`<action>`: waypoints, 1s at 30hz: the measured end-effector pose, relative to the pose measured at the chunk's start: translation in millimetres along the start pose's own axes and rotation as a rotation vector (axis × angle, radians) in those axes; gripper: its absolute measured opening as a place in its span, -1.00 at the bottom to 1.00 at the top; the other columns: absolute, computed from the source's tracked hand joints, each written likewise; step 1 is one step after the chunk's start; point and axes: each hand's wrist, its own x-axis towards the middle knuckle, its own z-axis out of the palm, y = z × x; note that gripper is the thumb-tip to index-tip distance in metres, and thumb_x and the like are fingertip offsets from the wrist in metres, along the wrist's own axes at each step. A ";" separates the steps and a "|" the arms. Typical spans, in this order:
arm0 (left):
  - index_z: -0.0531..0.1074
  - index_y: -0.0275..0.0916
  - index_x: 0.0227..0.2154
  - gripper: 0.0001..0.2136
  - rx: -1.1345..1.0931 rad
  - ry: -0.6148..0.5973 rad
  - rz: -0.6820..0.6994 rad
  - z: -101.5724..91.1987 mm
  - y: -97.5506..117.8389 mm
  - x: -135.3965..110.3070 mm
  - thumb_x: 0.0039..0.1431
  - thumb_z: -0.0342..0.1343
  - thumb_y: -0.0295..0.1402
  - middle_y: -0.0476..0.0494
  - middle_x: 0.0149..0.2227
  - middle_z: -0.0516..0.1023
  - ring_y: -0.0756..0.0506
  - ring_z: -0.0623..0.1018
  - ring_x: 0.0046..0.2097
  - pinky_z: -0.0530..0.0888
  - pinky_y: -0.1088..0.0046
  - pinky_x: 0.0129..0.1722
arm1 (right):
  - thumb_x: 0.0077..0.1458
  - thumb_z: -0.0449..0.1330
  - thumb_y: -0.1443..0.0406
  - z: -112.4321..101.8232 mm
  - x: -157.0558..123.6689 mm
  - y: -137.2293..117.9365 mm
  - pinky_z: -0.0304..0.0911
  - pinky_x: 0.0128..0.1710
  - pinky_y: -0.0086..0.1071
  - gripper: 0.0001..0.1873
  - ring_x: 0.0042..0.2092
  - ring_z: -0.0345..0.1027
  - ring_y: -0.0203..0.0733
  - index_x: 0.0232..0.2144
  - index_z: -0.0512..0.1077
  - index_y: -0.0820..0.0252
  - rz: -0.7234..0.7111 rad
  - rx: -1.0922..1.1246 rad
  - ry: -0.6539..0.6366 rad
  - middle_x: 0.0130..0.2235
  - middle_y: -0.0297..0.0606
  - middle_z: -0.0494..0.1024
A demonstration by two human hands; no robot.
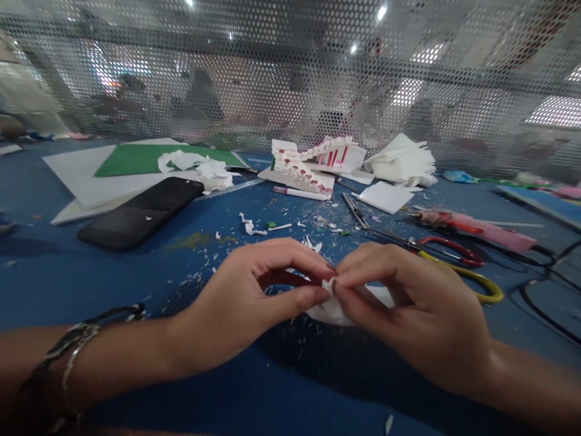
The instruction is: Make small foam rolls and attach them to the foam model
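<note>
1. Two-handed work: the left grip (249, 290) and right grip (422, 309) both pinch a creased white paper piece (330, 310) at its top edge, over the blue surface (218, 393).
2. Step in hand, I judge: fingertip shaping.
3. The next move likely calls for light, even pressure.

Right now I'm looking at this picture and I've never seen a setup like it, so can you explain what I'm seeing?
There's no machine here. You see a person's bare left hand and right hand, filmed by a camera worn on the head that looks forward and down. Both pinch a thin white piece, perhaps paper. On the blue table, a black phone lies to the left; to the right are scissors and a pink tool, with white scraps strewn between. Farther back sits a white model with red details, and a perforated screen runs behind the table.
</note>
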 end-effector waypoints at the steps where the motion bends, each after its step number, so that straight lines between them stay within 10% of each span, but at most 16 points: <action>1: 0.47 -0.25 -0.42 -0.87 -0.027 -0.002 -0.018 0.8 -0.2 0.0 -0.05 0.14 -0.57 0.03 -0.37 0.51 0.11 0.49 -0.31 0.42 0.79 -0.33 | -0.09 0.12 0.49 0.0 0.3 0.3 0.25 -0.47 -0.59 -0.87 -0.47 0.34 -0.44 -0.54 0.28 0.21 -0.019 -0.007 -0.002 -0.54 -0.38 0.44; 13: 0.47 -0.25 -0.38 -0.88 -0.293 0.030 -0.304 5.5 -0.1 -4.3 -0.05 0.16 -0.50 0.01 -0.39 0.56 0.08 0.52 -0.32 0.44 0.73 -0.33 | -0.09 0.14 0.49 1.7 1.5 2.2 0.24 -0.46 -0.59 -0.85 -0.47 0.31 -0.46 -0.54 0.25 0.19 -0.116 -0.036 0.008 -0.53 -0.38 0.41; 30: 0.48 -0.19 -0.49 -0.93 -0.049 -0.002 -0.113 0.3 1.5 -4.3 -0.01 0.13 -0.48 0.09 -0.40 0.53 0.11 0.48 -0.32 0.38 0.74 -0.31 | -0.05 0.10 0.50 -4.1 1.9 -0.2 0.24 -0.46 -0.60 -0.84 -0.43 0.33 -0.45 -0.47 0.26 0.16 -0.112 0.015 -0.045 -0.49 -0.39 0.41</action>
